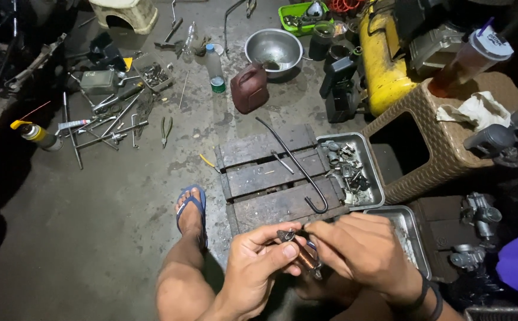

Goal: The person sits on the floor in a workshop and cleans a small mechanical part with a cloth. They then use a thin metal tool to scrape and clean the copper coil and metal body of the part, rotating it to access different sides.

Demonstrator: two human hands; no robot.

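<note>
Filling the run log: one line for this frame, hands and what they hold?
left hand: grips copper coil part | right hand: pinches same part | nearby: metal tray of small parts, wooden pallet

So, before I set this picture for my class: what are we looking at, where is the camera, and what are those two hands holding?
There is no machine here. The single picture comes from a camera worn on a person's head, looking down at their own bare hands and a concrete workshop floor. The left hand and right hand together hold a small coil of copper wire on a metal bracket. Just beyond lies a dark wooden pallet with a bent metal rod on it, and beside that a metal tray of small parts. Further off are a steel bowl, a dark red jug, a plastic bottle and scattered hand tools. One foot in a blue sandal rests on the floor.
</note>
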